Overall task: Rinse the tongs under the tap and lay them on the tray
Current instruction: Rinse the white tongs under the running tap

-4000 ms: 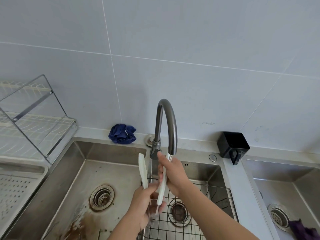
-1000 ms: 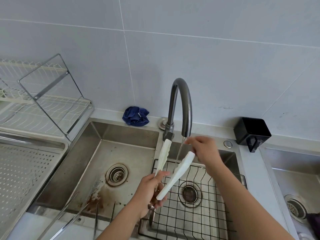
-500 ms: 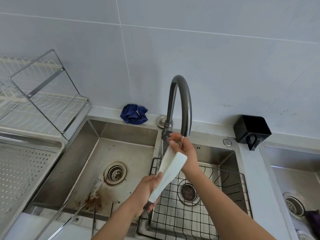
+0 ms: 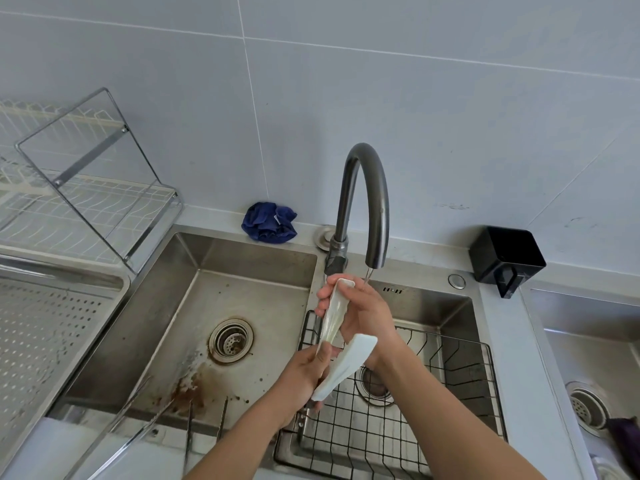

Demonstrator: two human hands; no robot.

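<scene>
The tongs [image 4: 337, 336] are held just under the tap [image 4: 363, 202], spread into a V with their 2 white blades apart. The left hand [image 4: 304, 372] has its grip closed around the hinge end, low and toward the viewer from the tap, which steadies the tool and keeps both blades pointing up toward the spout. The right hand [image 4: 360, 313] wraps its grip around the upper blade, fingers curled over its tip right below the spout, likely rubbing that blade clean where the thin stream of water [image 4: 367, 273] lands. The other blade angles out to the right, free of the fingers.

All this hangs over the wire basket [image 4: 450, 393] that sits in the sink basin [image 4: 433, 306] directly beneath the tap, so the runoff falls through to the drain. Left of the tap is a second, larger basin [image 4: 194, 323] with a stained floor, and a few thin metal tools [image 4: 145, 420] lean on its near edge. Further left of the tap lies the perforated tray [image 4: 41, 334], where the tongs are meant to end up; a wire rack [image 4: 86, 188] stands behind it. A blue cloth [image 4: 269, 221] sits on the desk just left of the tap's base, and a black holder [image 4: 507, 256] to its right.

Rinsing looks underway, and the laying down is not yet done.
</scene>
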